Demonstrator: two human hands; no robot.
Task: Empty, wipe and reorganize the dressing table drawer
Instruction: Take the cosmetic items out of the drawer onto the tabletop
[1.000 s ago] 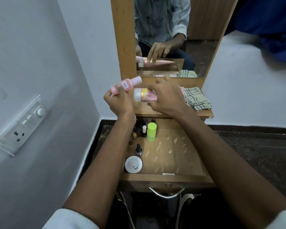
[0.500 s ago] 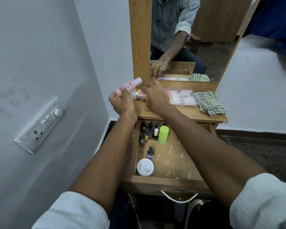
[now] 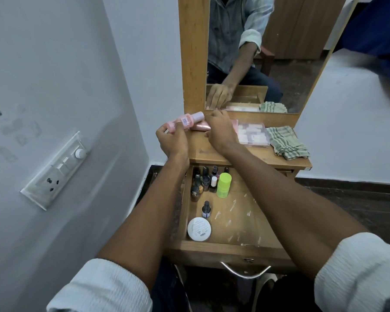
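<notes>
The wooden drawer stands pulled open below the dressing table top. Inside it are several small dark nail-polish bottles, a lime-green bottle, one lone dark bottle and a round white jar. My left hand holds a pink bottle above the table's left end. My right hand rests on the table top over a pink tube lying there; whether its fingers still grip the tube is hidden.
A clear plastic box of small items and a folded green checked cloth lie on the table top. A mirror stands behind. A white wall with a switch panel is close on the left. The drawer handle points at me.
My right hand has lowered the pink tube from the air onto the table top near the mirror. My left hand still holds the pink bottle in about the same place.
</notes>
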